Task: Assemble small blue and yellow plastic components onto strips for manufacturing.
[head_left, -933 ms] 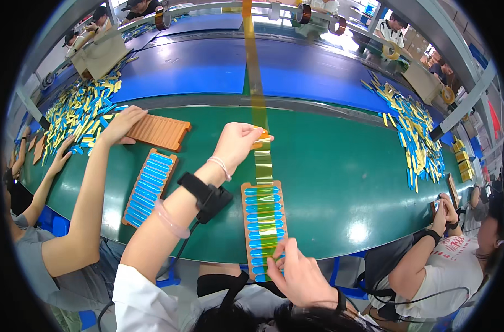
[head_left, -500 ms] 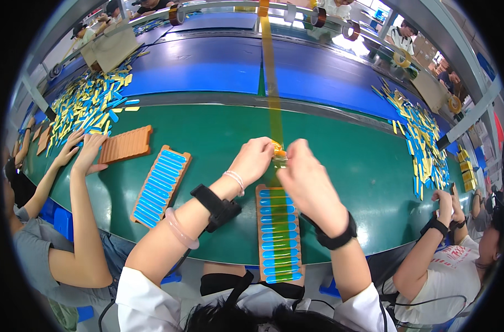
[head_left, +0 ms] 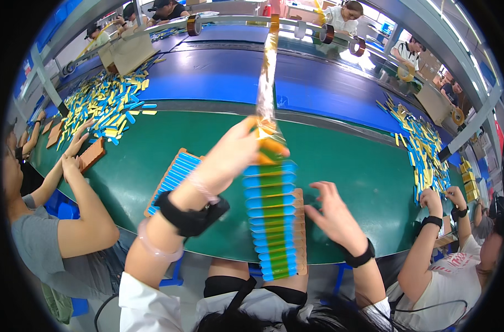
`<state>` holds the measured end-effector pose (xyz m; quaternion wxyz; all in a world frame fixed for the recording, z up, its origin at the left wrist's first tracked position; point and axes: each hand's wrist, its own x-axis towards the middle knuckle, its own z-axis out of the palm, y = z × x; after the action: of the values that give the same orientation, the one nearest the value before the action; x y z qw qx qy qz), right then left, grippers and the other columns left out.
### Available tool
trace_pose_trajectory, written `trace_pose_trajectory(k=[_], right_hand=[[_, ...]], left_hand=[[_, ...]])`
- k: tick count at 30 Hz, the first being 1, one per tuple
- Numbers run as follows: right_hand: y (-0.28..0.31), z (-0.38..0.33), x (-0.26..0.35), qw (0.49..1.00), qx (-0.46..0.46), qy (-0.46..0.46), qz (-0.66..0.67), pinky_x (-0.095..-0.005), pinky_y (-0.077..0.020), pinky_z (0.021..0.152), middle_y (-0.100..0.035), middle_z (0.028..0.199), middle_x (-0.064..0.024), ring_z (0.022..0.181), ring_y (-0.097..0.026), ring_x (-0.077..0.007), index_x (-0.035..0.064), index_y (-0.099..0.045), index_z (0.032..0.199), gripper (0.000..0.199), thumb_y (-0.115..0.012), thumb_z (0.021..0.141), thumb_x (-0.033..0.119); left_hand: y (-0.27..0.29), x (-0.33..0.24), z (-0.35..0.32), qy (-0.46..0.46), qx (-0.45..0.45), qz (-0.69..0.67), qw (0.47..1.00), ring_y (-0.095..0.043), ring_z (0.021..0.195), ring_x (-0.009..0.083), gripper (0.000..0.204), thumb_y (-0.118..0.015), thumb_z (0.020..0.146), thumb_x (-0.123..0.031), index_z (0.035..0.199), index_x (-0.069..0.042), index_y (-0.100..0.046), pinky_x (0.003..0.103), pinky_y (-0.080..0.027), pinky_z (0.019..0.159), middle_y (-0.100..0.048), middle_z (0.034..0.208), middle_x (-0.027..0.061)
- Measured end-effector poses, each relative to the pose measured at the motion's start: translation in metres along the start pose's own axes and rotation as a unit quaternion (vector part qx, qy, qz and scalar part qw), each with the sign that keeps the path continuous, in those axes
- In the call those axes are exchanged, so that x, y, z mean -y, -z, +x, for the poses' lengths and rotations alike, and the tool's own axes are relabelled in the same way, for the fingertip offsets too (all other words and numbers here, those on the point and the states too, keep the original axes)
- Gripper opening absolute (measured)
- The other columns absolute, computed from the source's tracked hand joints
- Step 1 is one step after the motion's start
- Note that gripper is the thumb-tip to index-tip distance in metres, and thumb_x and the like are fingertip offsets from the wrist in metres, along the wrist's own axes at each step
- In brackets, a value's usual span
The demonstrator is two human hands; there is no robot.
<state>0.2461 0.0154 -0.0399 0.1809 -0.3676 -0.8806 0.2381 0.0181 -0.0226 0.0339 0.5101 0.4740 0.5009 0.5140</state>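
My left hand (head_left: 235,152) is closed on a length of amber tape (head_left: 267,83) that runs down from a roll on the rail. Below the fingers hangs a row of blue strips (head_left: 253,213), joined by a green-looking band of tape down their middle. This row is lifted and partly off the ribbed orange-brown tray (head_left: 300,229), whose right side shows beneath it. Just right of the tray my right hand (head_left: 337,218) is held with fingers apart, nothing in it. A second tray (head_left: 180,177) filled with blue strips lies partly hidden behind my left forearm.
Piles of loose blue and yellow strips lie at the left (head_left: 105,102) and right (head_left: 423,146) of the green table (head_left: 351,160). A rail (head_left: 230,19) carrying tape rolls crosses above the blue surface (head_left: 207,74). Co-workers sit close on both sides.
My left hand has pulled the taped row of strips up off the tray. My right hand has let go of the tape and moved down to the right. The left co-worker's tray has shifted left.
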Motion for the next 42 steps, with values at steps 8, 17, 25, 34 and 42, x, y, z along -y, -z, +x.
trace_pose_trajectory(k=[8, 17, 25, 34, 42], right_hand=[[-0.044, 0.009, 0.034, 0.959, 0.126, 0.002, -0.255, -0.051, -0.0373, 0.08, -0.019, 0.134, -0.0241, 0.112, -0.03, -0.0433, 0.0035, -0.027, 0.131, 0.092, -0.067, 0.061, 0.05], [0.05, 0.024, -0.087, 0.959, 0.088, -0.03, -0.267, -0.0418, -0.04, 0.089, -0.035, 0.125, -0.0134, 0.103, -0.042, -0.0386, 0.0251, -0.043, 0.122, 0.072, -0.051, 0.06, -0.01], [0.092, 0.042, -0.165, 0.925, 0.027, 0.0, -0.378, -0.0395, -0.0352, 0.094, -0.029, 0.134, -0.0128, 0.108, -0.042, -0.0366, 0.0121, -0.039, 0.123, 0.069, -0.049, 0.06, -0.014], [-0.056, 0.065, 0.032, 0.986, 0.068, 0.062, -0.137, -0.0378, -0.0428, 0.07, -0.051, 0.081, -0.0158, 0.08, -0.051, -0.0287, -0.0005, -0.055, 0.078, 0.036, -0.057, 0.078, 0.035], [-0.022, 0.034, 0.04, 0.87, 0.16, -0.2, 0.422, -0.0208, -0.0375, 0.057, -0.057, 0.069, 0.0002, 0.063, -0.048, -0.005, -0.0005, -0.059, 0.078, 0.023, -0.057, 0.083, 0.022]], left_hand=[[-0.002, 0.058, -0.084, 0.127, -0.02, -0.286, 0.95, -0.055, 0.096, 0.0182, 0.044, -0.044, 0.089, -0.016, 0.127, -0.002, -0.027, 0.029, -0.045, 0.08, -0.05, 0.113, 0.0117], [0.03, 0.099, -0.152, -0.029, -0.393, 0.517, 0.76, -0.022, 0.123, 0.0329, 0.088, -0.067, 0.066, -0.005, 0.132, 0.004, -0.009, 0.04, -0.019, 0.102, -0.024, 0.132, 0.0209], [0.068, 0.118, -0.156, 0.002, -0.379, 0.415, 0.827, -0.029, 0.116, 0.0317, 0.1, -0.072, 0.06, -0.006, 0.133, 0.002, -0.004, 0.038, -0.024, 0.099, -0.031, 0.125, 0.0201], [0.048, 0.123, -0.144, -0.034, -0.367, 0.457, 0.81, -0.034, 0.108, 0.0321, 0.099, -0.072, 0.058, -0.011, 0.13, 0.01, -0.007, 0.038, -0.029, 0.094, -0.039, 0.118, 0.0209], [-0.011, 0.121, -0.118, -0.048, -0.381, 0.466, 0.797, -0.035, 0.102, 0.0332, 0.099, -0.072, 0.058, -0.017, 0.129, 0.011, -0.009, 0.04, -0.029, 0.091, -0.04, 0.116, 0.0212]])
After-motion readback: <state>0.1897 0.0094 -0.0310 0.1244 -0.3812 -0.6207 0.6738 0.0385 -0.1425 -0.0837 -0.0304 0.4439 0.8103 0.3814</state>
